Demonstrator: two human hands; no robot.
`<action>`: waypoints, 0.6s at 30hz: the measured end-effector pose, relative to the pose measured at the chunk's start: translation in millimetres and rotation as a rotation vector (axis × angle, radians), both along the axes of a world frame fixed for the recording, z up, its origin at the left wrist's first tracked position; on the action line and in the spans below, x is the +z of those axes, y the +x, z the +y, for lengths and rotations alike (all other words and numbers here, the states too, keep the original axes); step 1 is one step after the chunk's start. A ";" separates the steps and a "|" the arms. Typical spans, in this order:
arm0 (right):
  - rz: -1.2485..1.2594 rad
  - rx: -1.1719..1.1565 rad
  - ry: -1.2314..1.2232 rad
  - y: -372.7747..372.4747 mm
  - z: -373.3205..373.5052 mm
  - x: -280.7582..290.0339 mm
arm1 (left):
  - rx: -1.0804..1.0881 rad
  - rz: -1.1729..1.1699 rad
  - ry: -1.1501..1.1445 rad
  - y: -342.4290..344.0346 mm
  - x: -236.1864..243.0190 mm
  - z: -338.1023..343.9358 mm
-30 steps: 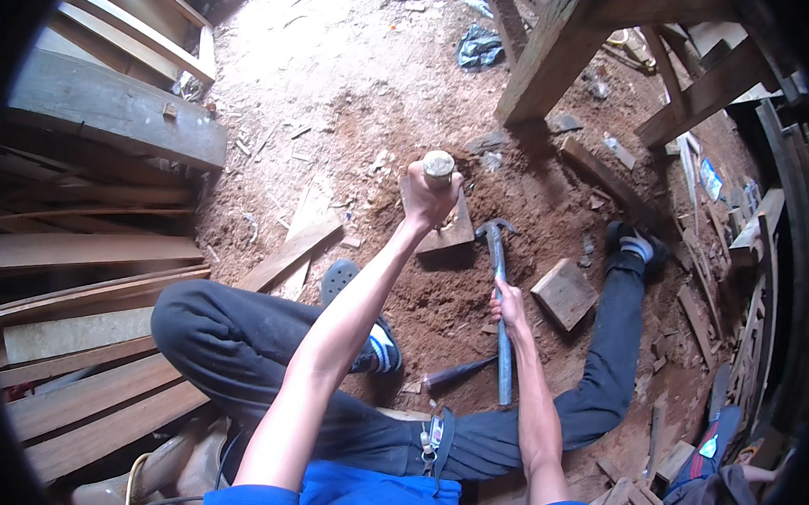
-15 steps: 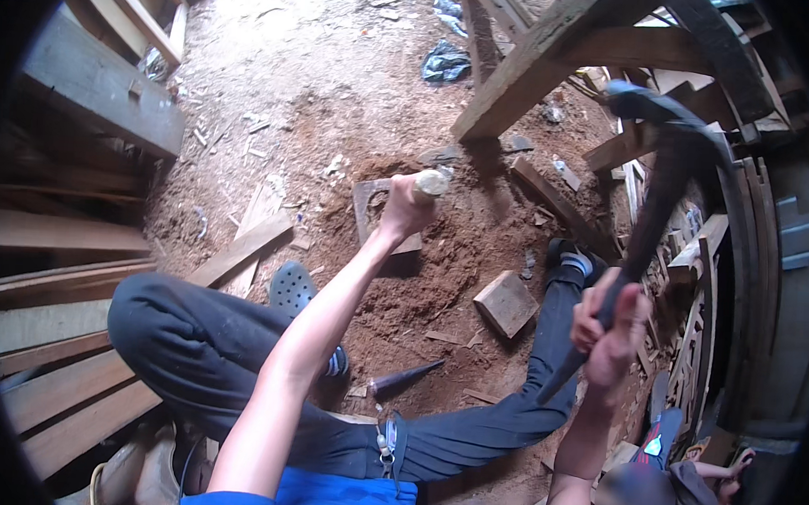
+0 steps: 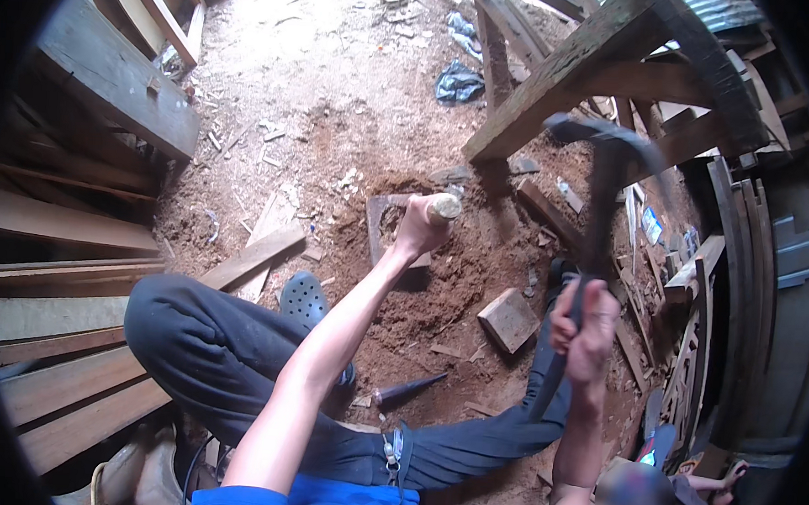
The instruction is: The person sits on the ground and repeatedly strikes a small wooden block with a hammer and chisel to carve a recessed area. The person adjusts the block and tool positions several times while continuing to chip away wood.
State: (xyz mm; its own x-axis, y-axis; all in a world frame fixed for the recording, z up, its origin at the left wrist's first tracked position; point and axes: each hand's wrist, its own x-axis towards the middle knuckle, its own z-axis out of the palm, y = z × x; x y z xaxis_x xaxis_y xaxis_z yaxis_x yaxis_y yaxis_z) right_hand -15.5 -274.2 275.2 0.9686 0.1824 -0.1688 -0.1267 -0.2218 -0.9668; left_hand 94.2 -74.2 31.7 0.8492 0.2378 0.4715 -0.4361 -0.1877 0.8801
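Note:
My left hand [image 3: 411, 233] is closed round a tool's upright handle [image 3: 443, 209], with its pale round end showing above the fist. Its lower part is hidden by the hand. Under this hand lies a flat wooden piece with a cut-out [image 3: 376, 225], on brown sawdust. In my right hand [image 3: 586, 335] is a hammer [image 3: 601, 203], gripped low on its shaft. Its dark curved head is raised up and to the right of the left hand, apart from the handle end, and slightly blurred.
A wooden block [image 3: 509, 320] and a dark pointed tool [image 3: 411, 390] lie between my legs. A timber trestle [image 3: 559, 87] stands at the far right. Stacked planks [image 3: 63, 312] line the left. Another person [image 3: 675, 504] is at the lower right.
My right hand and the hammer have moved to the left, and the hammer head has come closer to the left hand. The left hand keeps its grip; the whole view has shifted slightly.

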 end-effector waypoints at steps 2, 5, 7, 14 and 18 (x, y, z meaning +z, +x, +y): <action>-0.167 -0.081 0.096 -2.2 2.0 0.6 | -0.006 -0.005 -0.004 1.1 -2.7 -3.7; -0.426 0.079 -0.263 4.1 12.5 -40.2 | -0.019 0.070 0.028 0.5 -2.2 -5.4; -0.220 0.166 -0.478 10.0 15.5 -68.3 | -0.027 0.094 0.023 1.4 -1.2 -5.1; 0.115 0.013 -0.058 0.0 -9.9 -60.2 | -0.081 0.141 0.044 6.9 -12.4 -4.0; -0.163 0.021 -0.011 0.7 -10.7 -73.1 | -0.041 0.063 0.024 4.2 -16.7 -5.4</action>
State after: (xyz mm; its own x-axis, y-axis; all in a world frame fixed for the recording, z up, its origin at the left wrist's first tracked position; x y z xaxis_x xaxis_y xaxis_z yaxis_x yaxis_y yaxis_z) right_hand -14.8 -285.0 202.1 0.9792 0.2023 -0.0115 0.0368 -0.2335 -0.9717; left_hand 98.3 -79.7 15.0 0.8863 0.1913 0.4217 -0.3876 -0.1916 0.9017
